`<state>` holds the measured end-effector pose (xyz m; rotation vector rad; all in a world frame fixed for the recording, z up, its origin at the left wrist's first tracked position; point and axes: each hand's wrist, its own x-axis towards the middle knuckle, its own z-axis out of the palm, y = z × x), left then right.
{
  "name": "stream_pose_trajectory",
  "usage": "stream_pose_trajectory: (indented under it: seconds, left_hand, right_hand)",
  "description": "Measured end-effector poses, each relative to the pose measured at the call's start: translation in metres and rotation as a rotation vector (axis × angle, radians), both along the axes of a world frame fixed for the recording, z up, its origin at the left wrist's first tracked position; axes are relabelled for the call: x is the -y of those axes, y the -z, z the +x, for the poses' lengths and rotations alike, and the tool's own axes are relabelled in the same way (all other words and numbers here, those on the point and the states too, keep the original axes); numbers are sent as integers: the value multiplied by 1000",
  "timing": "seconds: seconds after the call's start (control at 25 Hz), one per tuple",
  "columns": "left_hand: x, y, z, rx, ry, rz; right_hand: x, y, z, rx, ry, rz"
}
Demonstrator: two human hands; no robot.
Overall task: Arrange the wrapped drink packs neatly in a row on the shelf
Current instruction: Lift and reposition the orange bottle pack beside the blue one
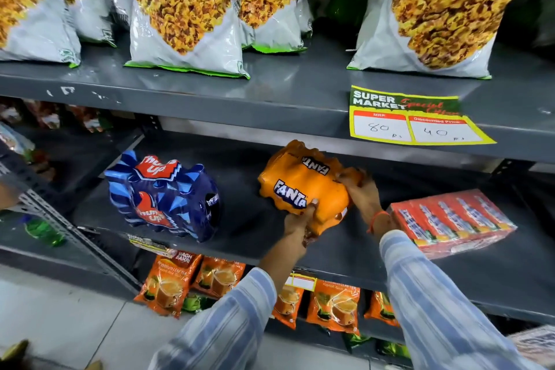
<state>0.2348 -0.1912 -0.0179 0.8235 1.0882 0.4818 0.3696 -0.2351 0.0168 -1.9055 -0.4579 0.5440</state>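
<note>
Two hands, left hand (297, 221) and right hand (362, 192), grip the orange Fanta pack (303, 186) beside the blue Thums Up pack (163, 195).

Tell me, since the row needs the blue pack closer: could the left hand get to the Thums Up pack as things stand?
Probably yes: the shelf is bare between the left hand and the Thums Up pack. But that hand is gripping the Fanta pack and must let go first.

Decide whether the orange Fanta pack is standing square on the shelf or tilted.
Tilted. The orange Fanta pack sits skewed, near end raised in the left hand and right hand, unlike the blue Thums Up pack.
</note>
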Motion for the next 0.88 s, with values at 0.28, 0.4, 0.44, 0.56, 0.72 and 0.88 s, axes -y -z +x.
stream_pose_trajectory:
  seconds: [0.28, 0.4, 0.44, 0.56, 0.72, 0.88]
  left_hand:
    - [-23, 15, -29, -345, -254, 31]
    - [-9, 8, -18, -305, -242, 100]
    - [-17, 5, -21, -273, -234, 125]
    - [-52, 2, -37, -61, -164, 127]
    - [-64, 2, -54, 20, -20, 295]
    - [-68, 7, -72, -38, 163, 591]
  right_hand:
    - [10, 69, -98, 99, 290, 229]
    - [7, 70, -131, 66, 167, 325]
    - [5, 66, -125, 120, 175, 340]
    - [-14, 50, -61, 265, 320, 207]
    - [-30, 29, 18, -8, 0, -19]
    - [0, 42, 5, -101, -40, 208]
